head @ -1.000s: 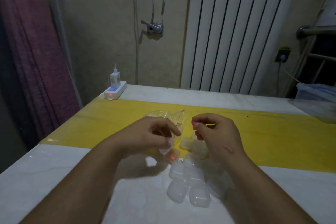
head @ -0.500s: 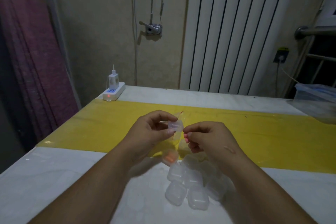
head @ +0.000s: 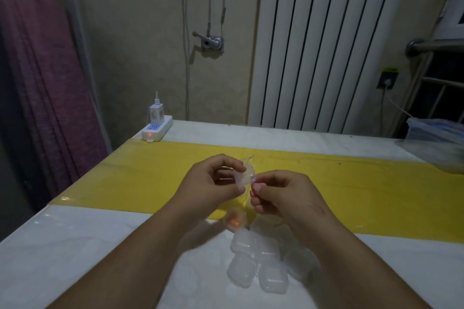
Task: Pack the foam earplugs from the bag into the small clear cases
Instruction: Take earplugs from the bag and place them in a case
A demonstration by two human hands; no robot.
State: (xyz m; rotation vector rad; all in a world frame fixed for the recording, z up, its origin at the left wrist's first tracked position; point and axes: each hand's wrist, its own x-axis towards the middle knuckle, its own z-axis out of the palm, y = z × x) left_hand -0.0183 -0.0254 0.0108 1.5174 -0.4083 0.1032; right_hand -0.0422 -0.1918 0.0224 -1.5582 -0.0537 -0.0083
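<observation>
In the middle of the frame the left hand (head: 213, 183) curls thumb and fingers round a small clear case (head: 244, 176), raised above the table. The right hand (head: 283, 195), fingers curled, pinches at that case's right edge. The bag (head: 248, 159) peeks out just behind; spare cases (head: 251, 268) lie below the hands.

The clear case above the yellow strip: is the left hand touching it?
Touching. Head view shows the left hand pinching the clear case between thumb and fingertips.

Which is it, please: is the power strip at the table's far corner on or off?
On: a red light glows on the power strip.
</observation>
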